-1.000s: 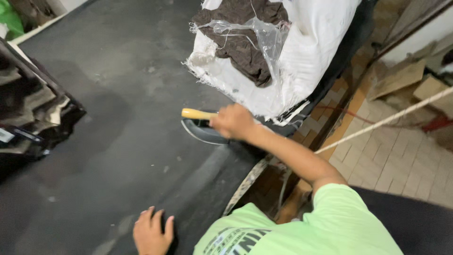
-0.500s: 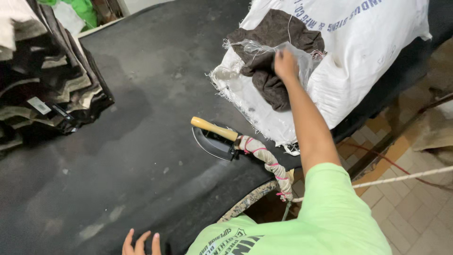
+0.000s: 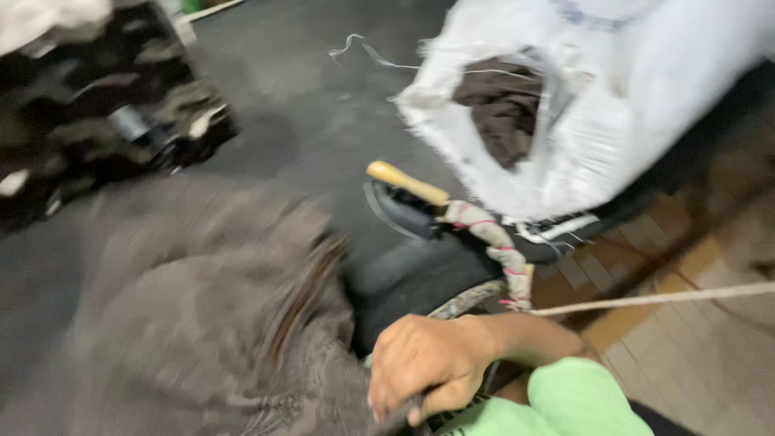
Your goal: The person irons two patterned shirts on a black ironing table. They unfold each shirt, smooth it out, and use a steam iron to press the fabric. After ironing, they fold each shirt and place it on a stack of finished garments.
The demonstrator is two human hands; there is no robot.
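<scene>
since half a second ago the right hand [image 3: 432, 363] has left the mouth of the white sack [image 3: 613, 121] and come down near the person's body, and a big brown-grey cloth [image 3: 202, 315] now covers the dark table [image 3: 307, 105] on the near side of the iron [image 3: 408, 206], where only bare surface showed before. the right hand is closed in a fist on the near edge of that cloth, fingers curled under it. the left hand is not in view, so its grip cannot be told.

the cloth looks soft and light, limp enough to fold and bunch; it should slide easily on the table and is best taken by an edge or corner, as the fist does now. it is blurred, so its weave and exact outline are unclear. it lies mostly flat, its long axis seeming to run from the hand away past the iron's near side toward the dark stack of folded pieces [image 3: 97, 113], which sits well beyond the iron.

the iron rests beside the sack, its yellow handle pointing away from the person and its wrapped cord trailing back toward the hand.
</scene>
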